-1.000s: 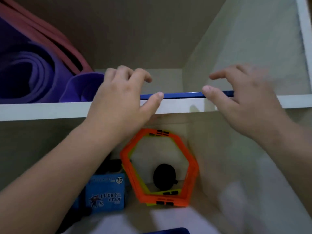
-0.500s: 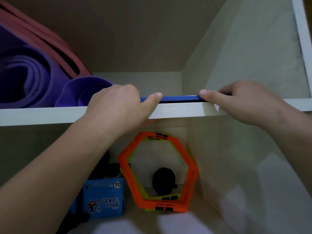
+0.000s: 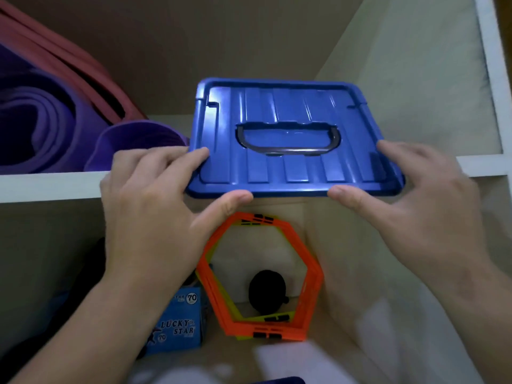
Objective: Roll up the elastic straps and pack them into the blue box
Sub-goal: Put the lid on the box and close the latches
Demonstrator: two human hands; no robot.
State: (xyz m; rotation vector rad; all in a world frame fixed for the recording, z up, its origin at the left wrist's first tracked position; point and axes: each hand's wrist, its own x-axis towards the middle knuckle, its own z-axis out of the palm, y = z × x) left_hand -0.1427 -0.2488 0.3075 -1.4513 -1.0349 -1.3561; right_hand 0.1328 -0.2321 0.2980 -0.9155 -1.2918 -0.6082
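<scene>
A blue plastic lid (image 3: pixel 291 106) with a dark recessed handle (image 3: pixel 288 139) is tilted up above the front edge of the upper shelf. My left hand (image 3: pixel 149 206) grips its near left corner, fingers on the left edge and thumb under the front edge. My right hand (image 3: pixel 410 200) holds the near right corner the same way. A sliver of dark blue (image 3: pixel 279 380) shows at the bottom edge of the view; I cannot tell what it is. No elastic strap is visible.
The white shelf board (image 3: pixel 50 187) carries rolled purple mats (image 3: pixel 44 128) and a reddish mat (image 3: pixel 83 67) on the left. Below stand orange hexagon rings (image 3: pixel 313 284), a black round object (image 3: pixel 267 293) and a light blue "Lucky Star" carton (image 3: pixel 177 325). Cabinet walls close in on the right.
The lid lay flat on the shelf with only its front edge showing. Both hands have closed on its corners and pulled it forward and tipped it up, so its top face shows.
</scene>
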